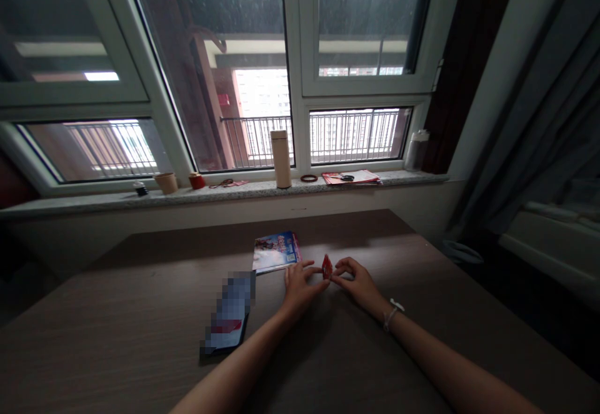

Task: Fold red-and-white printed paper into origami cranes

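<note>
Between my hands, over the table, stands a small folded red paper with some white on it. My left hand has its thumb at the paper's lower edge and a finger against its left side. The fingertips of my right hand pinch it from the right, and a pale band with a bow circles that wrist. Just beyond my left hand lies a blue and white printed booklet, partly covered by my fingers. A phone with a blurred-out screen lies left of my left forearm.
Behind the brown table, a stone windowsill carries a beige flask, a tan cup, a small red container, a dark ring, red-edged papers with scissors, and a clear bottle.
</note>
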`<state>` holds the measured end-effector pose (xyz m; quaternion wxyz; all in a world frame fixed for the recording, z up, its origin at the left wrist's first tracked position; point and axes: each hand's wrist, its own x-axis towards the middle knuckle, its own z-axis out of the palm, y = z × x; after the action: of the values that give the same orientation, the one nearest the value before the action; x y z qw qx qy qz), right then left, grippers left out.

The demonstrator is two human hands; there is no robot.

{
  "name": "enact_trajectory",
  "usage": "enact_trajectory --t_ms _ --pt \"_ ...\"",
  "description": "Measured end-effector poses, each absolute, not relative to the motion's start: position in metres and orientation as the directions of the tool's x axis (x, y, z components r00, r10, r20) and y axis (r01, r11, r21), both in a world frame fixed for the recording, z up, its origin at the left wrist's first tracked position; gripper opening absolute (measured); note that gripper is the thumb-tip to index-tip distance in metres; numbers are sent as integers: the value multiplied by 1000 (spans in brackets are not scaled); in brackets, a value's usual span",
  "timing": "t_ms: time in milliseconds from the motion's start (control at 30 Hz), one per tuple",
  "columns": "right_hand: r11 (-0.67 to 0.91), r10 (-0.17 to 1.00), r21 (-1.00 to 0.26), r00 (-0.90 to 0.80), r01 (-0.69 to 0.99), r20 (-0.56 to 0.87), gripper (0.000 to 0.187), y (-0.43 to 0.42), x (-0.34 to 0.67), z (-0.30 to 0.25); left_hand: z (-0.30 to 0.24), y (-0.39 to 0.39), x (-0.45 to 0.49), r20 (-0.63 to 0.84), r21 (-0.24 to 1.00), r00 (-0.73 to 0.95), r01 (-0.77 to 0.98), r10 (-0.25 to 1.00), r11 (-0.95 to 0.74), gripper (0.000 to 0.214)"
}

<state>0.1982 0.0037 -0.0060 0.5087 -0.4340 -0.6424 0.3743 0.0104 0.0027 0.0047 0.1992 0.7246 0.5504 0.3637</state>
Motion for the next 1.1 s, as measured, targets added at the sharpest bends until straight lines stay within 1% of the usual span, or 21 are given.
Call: enact_trajectory --t_ms 167,300,633,833,1000,1100 --pt "330 939 -933 -150 145 309 34 3 198 -6 4 3 11 325 685 125 652 937 -325 18" --pt "336 937 -929 -152 155 314 35 4 199 -5 4 4 11 323 686 124 653 938 -322 13" --pt "332 938 -928 -162 166 307 31 5 199 -7 9 4 11 290 708 142 634 946 -312 12" --pt "315 939 -935 -198 165 282 37 2 199 -1 6 5 10 289 727 123 617 949 -301 8" --pt "332 939 -911 -173 243 296 44 1 199 -2 6 5 10 302 737 106 604 947 -302 6" --pt "345 937 -895 -158 283 311 37 3 200 -6 8 4 10 288 736 109 610 951 -293 6"
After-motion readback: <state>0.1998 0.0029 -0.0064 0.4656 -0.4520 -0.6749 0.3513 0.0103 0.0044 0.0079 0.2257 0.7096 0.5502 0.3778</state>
